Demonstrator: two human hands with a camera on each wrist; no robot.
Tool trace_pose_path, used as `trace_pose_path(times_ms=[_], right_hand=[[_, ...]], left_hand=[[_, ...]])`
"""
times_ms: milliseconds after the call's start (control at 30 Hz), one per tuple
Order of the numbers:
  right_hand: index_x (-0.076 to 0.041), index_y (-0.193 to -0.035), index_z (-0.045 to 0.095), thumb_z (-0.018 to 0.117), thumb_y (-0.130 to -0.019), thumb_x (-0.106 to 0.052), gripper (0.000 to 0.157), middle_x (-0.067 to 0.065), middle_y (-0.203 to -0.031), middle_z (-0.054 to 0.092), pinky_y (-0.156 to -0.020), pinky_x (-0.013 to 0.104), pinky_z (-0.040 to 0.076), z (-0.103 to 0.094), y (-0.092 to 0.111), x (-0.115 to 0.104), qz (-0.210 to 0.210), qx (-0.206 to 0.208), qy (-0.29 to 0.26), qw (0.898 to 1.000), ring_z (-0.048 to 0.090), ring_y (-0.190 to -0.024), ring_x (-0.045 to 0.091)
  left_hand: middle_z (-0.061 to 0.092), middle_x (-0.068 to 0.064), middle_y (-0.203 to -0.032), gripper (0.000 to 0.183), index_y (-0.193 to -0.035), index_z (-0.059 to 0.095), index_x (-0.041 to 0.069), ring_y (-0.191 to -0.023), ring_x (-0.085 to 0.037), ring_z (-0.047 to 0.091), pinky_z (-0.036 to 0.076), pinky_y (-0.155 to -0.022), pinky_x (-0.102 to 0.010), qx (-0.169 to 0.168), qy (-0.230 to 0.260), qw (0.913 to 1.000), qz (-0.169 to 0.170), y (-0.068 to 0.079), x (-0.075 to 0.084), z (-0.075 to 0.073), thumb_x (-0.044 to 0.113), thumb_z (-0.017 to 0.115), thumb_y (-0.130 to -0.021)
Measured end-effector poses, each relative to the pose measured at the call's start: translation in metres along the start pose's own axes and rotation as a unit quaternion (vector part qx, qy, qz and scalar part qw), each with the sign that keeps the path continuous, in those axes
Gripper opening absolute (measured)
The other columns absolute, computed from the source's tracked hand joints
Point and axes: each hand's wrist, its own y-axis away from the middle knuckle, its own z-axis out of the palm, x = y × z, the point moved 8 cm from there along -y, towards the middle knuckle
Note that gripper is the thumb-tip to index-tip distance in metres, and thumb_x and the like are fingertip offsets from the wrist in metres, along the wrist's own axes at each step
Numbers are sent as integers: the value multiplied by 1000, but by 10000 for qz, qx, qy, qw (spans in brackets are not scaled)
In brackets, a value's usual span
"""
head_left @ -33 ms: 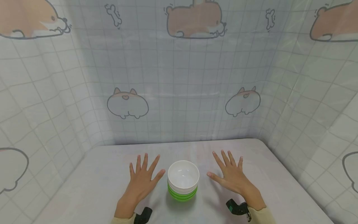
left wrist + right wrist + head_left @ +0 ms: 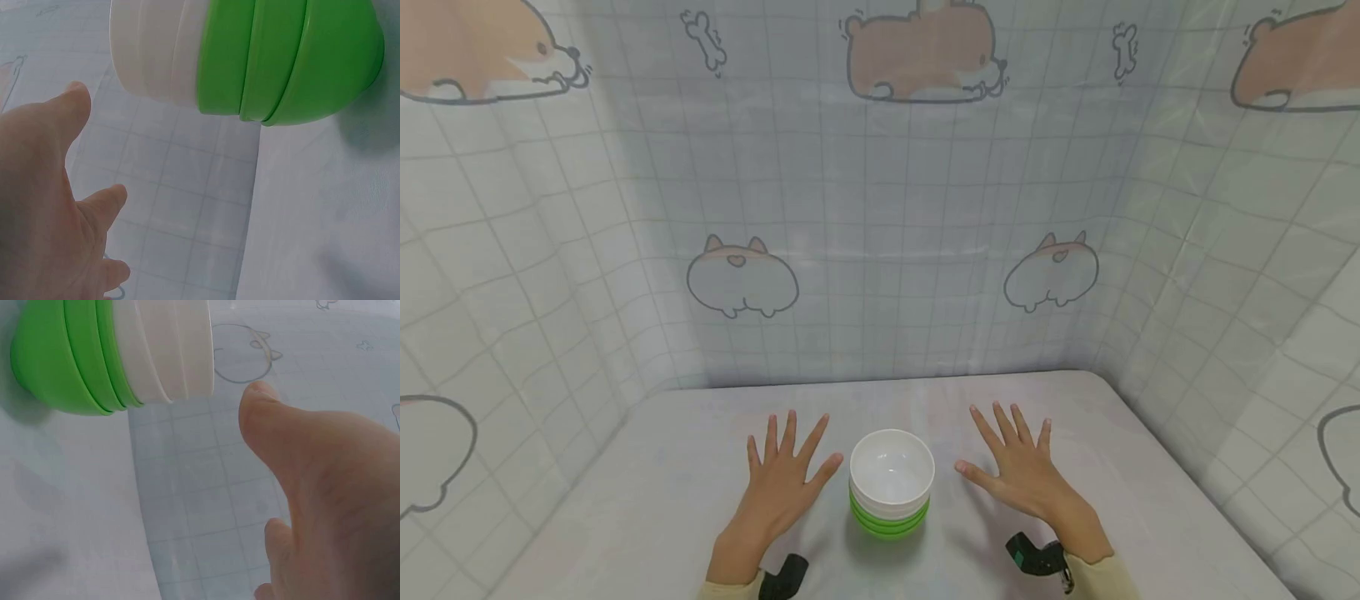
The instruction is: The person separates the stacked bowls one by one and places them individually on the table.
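Observation:
Nested bowls stand upright in one stack on the table between my two hands. White bowls are on top, and green bowls sit beneath them. In the head view my left hand is left of the stack, fingers spread and straight, thumb tip close to the white rim. My right hand mirrors it on the right, also spread, a little farther from the bowls. Both wrist views show the stack from the side, with white bowls and green bowls apart from the thumbs. Neither hand holds anything.
A white-covered table lies under the bowls. Pale grid-patterned curtains with cartoon dogs hang behind and along both sides. A black wrist device is on the left wrist and another black device on the right.

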Motion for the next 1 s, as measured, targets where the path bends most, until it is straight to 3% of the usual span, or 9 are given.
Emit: trace_pose_path(times_ms=[233,367,433,533,633,800,1000], right_hand=[[-14,-153,28,50,-90,-64,84,25,-153,22,-98,73,-11,3,2,-2,42,-202,-120,9997,8,-141,48],[-13,-153,28,51,-90,-63,84,25,-153,25,-99,73,-9,1,-1,-4,-29,-158,-169,9997,10,-141,48],[-12,-153,29,52,-90,-63,85,23,-152,27,-100,73,-6,-1,-2,-6,-120,-73,-254,9996,12,-141,47],[-9,-153,26,54,-89,-63,88,19,-154,28,-105,70,-1,0,-4,-10,-242,-65,-491,9985,16,-141,43],[-5,-153,24,55,-89,-62,92,15,-154,29,-110,62,7,2,-4,-15,-331,-175,-808,9960,23,-141,38],[-8,-153,25,58,-86,-64,93,9,-154,30,-107,58,25,9,-6,-31,-379,-447,-1297,9898,30,-138,37],[-12,-154,25,64,-78,-69,103,5,-155,29,-104,54,34,23,-9,-58,-665,-889,-1815,9771,32,-138,28]], left_hand=[[13,-24,-156,69,-153,31,24,-142,-45,-6,-12,-103,-67,-47,198,9998,44,3,0,3,62,41,-95],[17,-23,-156,65,-153,30,21,-143,-43,-2,-8,-105,-68,-347,810,9960,172,1,5,5,56,40,-99],[19,-19,-157,62,-153,29,21,-144,-40,1,-3,-106,-67,-656,1465,9867,243,0,10,7,51,40,-101],[21,-11,-157,63,-154,25,23,-144,-35,9,7,-109,-63,-1158,2356,9645,282,0,19,15,48,45,-100],[27,-7,-156,71,-154,22,24,-142,-32,23,22,-107,-61,-1388,2788,9494,395,2,28,22,45,57,-96],[38,-8,-149,92,-154,20,18,-131,-30,42,37,-101,-55,-1326,3095,9389,708,0,42,32,42,75,-83],[36,-9,-148,110,-155,11,22,-129,-27,42,38,-97,-56,-1227,3385,9292,835,-1,49,44,38,84,-74]])
